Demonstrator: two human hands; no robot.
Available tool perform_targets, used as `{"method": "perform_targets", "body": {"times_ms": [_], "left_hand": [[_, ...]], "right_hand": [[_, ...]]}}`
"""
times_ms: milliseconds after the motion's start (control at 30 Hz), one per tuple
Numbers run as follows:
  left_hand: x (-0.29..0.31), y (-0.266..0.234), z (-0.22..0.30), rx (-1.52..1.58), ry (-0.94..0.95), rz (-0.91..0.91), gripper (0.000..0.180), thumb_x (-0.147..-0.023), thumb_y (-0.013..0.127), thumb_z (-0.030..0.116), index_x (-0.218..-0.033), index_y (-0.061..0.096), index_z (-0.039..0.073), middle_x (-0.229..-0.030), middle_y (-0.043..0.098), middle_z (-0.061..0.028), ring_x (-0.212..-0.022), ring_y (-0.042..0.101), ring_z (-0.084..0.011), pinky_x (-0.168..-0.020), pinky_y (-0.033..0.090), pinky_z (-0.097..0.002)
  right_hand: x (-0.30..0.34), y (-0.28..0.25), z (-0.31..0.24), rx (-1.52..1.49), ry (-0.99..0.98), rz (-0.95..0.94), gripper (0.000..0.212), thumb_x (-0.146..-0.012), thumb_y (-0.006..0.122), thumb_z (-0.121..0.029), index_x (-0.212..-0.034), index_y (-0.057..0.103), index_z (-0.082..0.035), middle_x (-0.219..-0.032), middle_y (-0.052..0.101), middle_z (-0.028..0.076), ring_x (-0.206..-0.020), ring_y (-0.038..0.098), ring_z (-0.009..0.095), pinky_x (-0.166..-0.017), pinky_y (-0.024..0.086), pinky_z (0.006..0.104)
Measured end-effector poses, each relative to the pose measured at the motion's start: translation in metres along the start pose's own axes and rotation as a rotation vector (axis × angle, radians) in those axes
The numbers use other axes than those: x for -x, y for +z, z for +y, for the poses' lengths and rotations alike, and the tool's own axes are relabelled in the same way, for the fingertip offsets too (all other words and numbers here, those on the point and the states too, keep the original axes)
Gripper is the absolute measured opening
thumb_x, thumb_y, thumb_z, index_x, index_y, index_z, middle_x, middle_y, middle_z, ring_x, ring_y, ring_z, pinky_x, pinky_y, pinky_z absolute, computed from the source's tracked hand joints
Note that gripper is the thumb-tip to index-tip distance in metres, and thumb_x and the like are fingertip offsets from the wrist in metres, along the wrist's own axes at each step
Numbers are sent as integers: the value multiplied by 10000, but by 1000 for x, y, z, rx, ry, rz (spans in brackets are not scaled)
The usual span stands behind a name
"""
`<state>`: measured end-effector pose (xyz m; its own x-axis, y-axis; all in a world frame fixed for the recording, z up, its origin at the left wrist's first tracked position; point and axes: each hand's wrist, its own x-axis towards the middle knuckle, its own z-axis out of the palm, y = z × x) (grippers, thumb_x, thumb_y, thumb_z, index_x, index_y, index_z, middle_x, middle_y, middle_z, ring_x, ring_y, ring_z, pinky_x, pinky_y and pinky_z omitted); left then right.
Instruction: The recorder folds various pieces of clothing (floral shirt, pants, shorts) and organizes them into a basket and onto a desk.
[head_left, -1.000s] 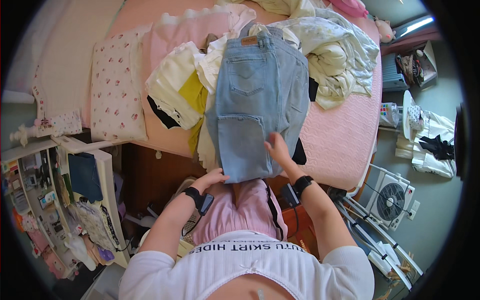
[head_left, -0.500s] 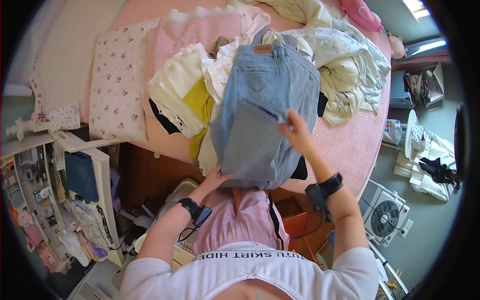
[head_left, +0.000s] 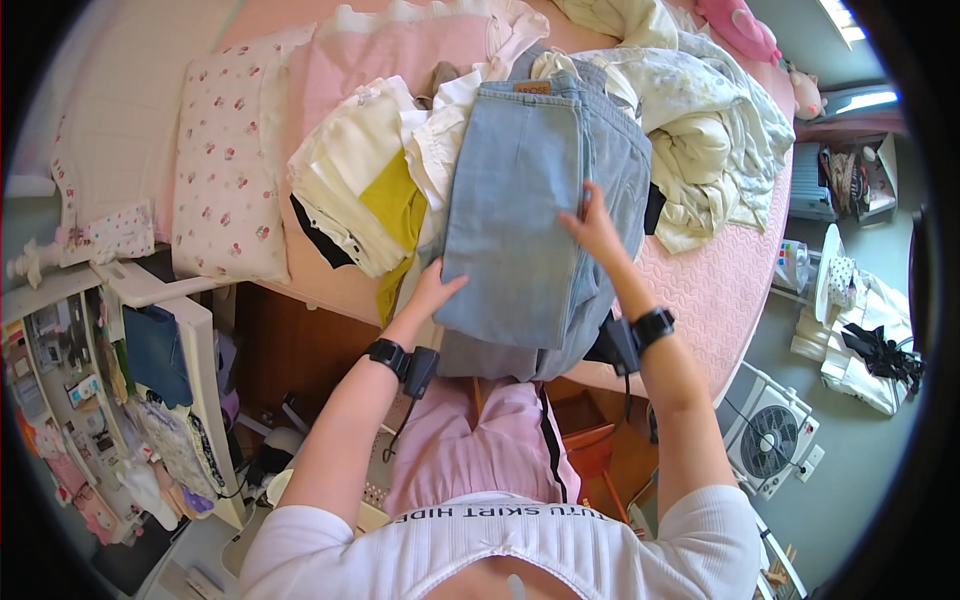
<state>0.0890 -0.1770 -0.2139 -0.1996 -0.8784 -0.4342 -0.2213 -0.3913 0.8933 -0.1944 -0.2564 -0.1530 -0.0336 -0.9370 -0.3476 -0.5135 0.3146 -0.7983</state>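
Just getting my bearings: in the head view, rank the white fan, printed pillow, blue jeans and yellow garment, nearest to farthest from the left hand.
1. Blue jeans: at the left hand, to its right.
2. Yellow garment: close, ahead and left.
3. Printed pillow: farther left.
4. White fan: farthest, off to the right.

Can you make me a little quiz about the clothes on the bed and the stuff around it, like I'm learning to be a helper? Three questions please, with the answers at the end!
1. Which hand is at the left edge of the folded jeans?

2. True or false: the fan is to the right of the bed.

3. Pick one. What colour is the cloth next to the cream clothes, left of the jeans?
a) purple
b) mustard yellow
c) bright red

Key:
1. The left hand.
2. True.
3. b
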Motion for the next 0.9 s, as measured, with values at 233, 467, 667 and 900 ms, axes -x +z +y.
{"method": "perform_targets", "body": {"times_ms": [233, 467, 667, 900], "left_hand": [[62, -18, -61, -46, -249, -183, 495, -714, 629, 212, -1093, 428, -35, -954, 566, -165, -861, 548, -227, -760, 424, -297], [92, 8, 24, -644, 234, 22, 756, -663, 660, 129, -1264, 202, 85, -944, 494, -210, -820, 507, -340, -708, 402, -393], [99, -3, 37, -1012, 275, -116, 658, -607, 628, 32, -1191, 326, 81, -959, 408, -184, -794, 492, -369, -709, 390, -432], [103, -29, 121, -813, 578, -139, 220, -596, 571, -12, -816, 578, 1, -1090, 444, -161, -835, 515, -370, -729, 443, -387]], "right_hand": [[142, 38, 53, 27, 171, -265, 429, -703, 605, -136, -1046, 390, 7, -818, 545, 177, -672, 546, 258, -618, 443, 321], [193, 58, 88, 450, 14, 18, 387, -696, 637, -164, -987, 444, 4, -757, 547, 106, -673, 518, 206, -597, 407, 310], [213, 17, -18, -235, 211, 39, 535, -634, 659, -129, -1073, 373, -18, -770, 488, 155, -757, 454, 315, -682, 370, 392], [207, -11, -49, 767, -313, 120, 335, -569, 615, -61, -894, 538, -44, -816, 462, 113, -821, 445, 279, -705, 370, 363]]}}
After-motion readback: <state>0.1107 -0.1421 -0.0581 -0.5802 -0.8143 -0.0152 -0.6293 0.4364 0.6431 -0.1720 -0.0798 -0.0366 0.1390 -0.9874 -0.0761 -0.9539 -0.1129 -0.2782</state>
